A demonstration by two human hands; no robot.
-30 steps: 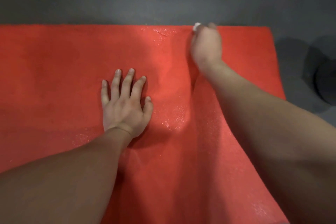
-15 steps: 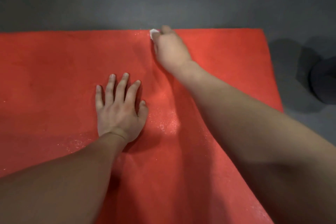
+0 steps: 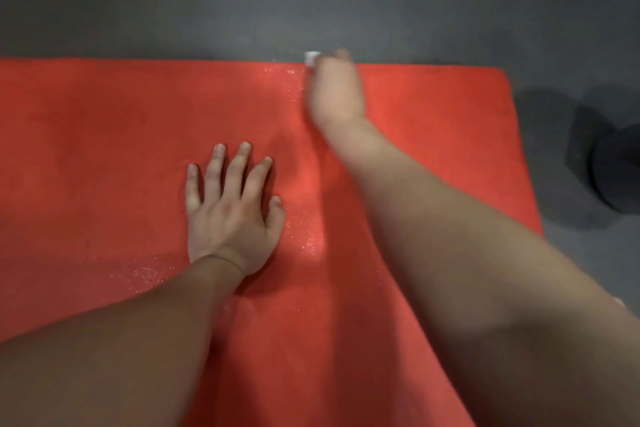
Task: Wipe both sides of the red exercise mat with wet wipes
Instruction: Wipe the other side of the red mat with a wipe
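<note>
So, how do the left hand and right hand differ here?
The left hand lies flat, fingers spread, holding nothing; the right hand is curled round a wet wipe. The left hand rests midway on the red mat; the right hand is at its far edge. Both touch it.

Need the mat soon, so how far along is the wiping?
Done: wet speckles glisten on the mat near its middle. In hand: the right hand holds a wipe at the far edge; the left hand lies flat on the mat. Left: the mat's left stretch looks dry, and whether the underside is wiped cannot be told.
</note>
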